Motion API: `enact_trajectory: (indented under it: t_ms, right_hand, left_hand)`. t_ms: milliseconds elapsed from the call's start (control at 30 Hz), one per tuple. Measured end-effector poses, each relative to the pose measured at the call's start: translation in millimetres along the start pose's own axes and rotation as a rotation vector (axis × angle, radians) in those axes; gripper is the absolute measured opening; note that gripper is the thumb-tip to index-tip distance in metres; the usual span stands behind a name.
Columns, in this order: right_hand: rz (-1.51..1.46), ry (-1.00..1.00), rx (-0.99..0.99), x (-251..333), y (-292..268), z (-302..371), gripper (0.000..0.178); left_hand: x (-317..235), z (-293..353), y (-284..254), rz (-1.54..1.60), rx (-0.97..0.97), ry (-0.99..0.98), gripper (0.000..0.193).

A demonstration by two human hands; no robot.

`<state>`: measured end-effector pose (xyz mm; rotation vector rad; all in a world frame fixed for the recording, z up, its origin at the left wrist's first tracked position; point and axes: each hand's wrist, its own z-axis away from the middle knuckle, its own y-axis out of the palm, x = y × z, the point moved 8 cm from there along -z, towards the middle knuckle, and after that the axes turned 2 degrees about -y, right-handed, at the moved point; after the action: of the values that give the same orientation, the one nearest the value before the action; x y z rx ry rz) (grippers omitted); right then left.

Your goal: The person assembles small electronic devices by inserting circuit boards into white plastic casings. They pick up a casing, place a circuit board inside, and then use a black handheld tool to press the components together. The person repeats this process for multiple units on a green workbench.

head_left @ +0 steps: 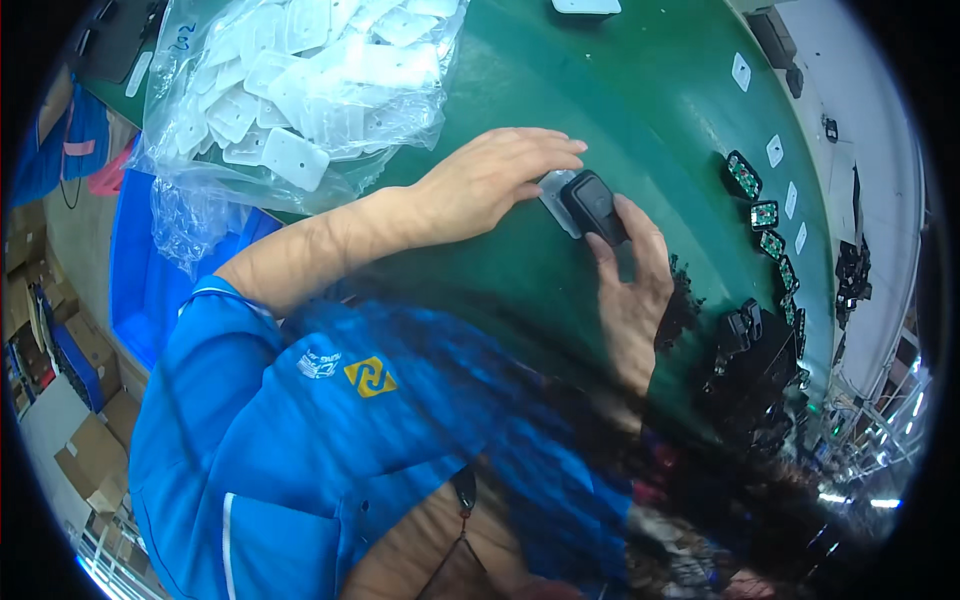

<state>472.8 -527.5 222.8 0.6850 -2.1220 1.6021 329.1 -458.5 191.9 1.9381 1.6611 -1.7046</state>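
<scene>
A small black rounded case (594,204) with a round mark on its face is gripped at its lower right by my right hand (635,275), between thumb and fingers. Its other side rests against a clear plastic piece (560,203) on the green table. My left hand (495,180) reaches in from the left with fingers stretched out and the thumb apart from them. Its thumb tip is close to the edge of the clear piece; whether they touch I cannot tell.
A clear bag (300,100) full of white plates lies at the far left, above a blue bin (150,270). Black housings with green circuit boards (764,215) line the right side, near loose white plates (741,72) and a dark heap of parts (682,310). Dark strands blur the lower middle.
</scene>
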Motion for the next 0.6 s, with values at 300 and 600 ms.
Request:
enact_trajectory:
  t_ms: [300,600]
  right_hand:
    - [0.063,-0.063,0.051,10,13,-5,0.039]
    - [0.217,-0.2,0.086,12,26,-5,0.038]
  left_hand:
    - [5,7,0,0.041,0.051,0.003,0.049]
    - [8,12,9,-0.155,0.152,0.029,0.052]
